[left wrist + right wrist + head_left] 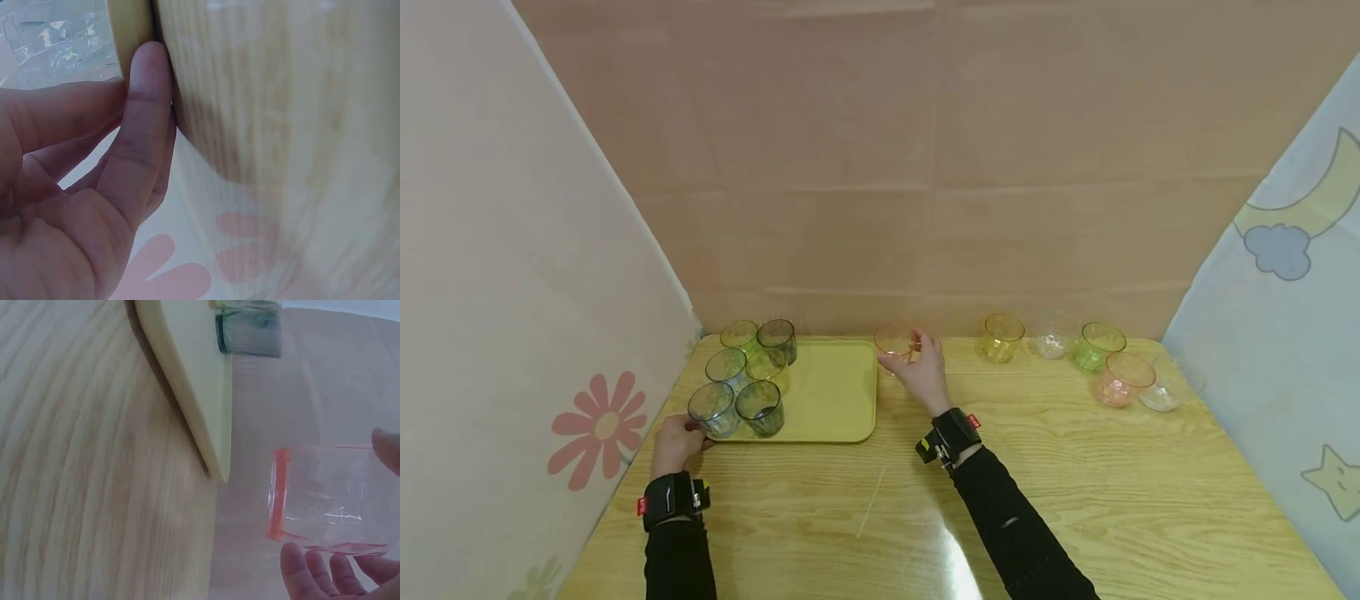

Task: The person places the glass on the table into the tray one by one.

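My right hand [927, 377] holds a clear glass cup with an orange-pink tint [325, 494], thumb on one side and fingers on the other. That cup is clear of the table, just beyond the right end of the yellow tray [831, 392]. At the tray's front left corner my left hand [673, 443] pinches the rim between thumb and fingers, as the left wrist view shows. Several glass cups stand upright in the tray's left part, among them a pale blue one [713, 412] and a dark grey one [762, 412] at the front.
Further right on the wooden table [1015, 467] stand a yellow cup [1002, 340], a green cup [1097, 348], a pink cup [1117, 387] and clear cups, one of them a clear cup [1159, 396] near the right wall. Paper-covered walls close off the back and both sides.
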Available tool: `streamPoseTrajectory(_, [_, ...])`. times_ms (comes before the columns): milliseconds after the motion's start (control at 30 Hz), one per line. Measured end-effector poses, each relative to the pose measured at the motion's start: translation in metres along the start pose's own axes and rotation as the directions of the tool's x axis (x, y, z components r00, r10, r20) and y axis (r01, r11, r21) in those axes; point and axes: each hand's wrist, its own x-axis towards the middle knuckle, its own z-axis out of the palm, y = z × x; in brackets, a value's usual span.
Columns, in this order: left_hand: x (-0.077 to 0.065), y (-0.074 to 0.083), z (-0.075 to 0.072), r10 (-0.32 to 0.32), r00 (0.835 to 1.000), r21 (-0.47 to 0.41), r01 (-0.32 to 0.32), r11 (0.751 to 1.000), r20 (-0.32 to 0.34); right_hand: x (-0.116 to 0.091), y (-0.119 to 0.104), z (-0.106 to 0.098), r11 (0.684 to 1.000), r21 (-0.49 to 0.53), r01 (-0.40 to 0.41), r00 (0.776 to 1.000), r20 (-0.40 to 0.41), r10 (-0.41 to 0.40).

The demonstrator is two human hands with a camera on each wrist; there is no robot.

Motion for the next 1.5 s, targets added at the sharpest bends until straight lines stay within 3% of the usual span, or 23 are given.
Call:
streamPoseTrajectory(400, [0.002,0.000,-0.002,-0.005,1.000,0.003,0.005,1.000,-0.002,0.008,-0.014,0.048,0.994,-0.110,0.024,0.986,0.168,-0.005])
streamPoseTrajectory(600, [0.003,0.001,-0.001,-0.020,1.000,-0.030,0.019,0.999,-0.002,0.010,-0.023,0.067,0.975,-0.205,0.089,0.975,0.218,-0.043])
streamPoseTrajectory(867, [0.001,0.000,0.002,-0.008,1.000,-0.021,0.008,1.000,-0.010,0.014,-0.019,0.087,0.945,-0.301,0.127,0.958,0.286,-0.037])
streamPoseTrajectory(1167, [0.001,0.001,0.001,-0.015,1.000,0.011,0.015,1.000,-0.010,0.024,-0.032,0.096,0.953,-0.268,0.140,0.960,0.273,-0.064])
streamPoseTrajectory(1500, [0.000,0.000,0.002,0.005,1.000,0.000,-0.005,1.000,-0.021,0.027,-0.032,0.103,0.991,-0.133,0.034,0.950,0.312,0.010])
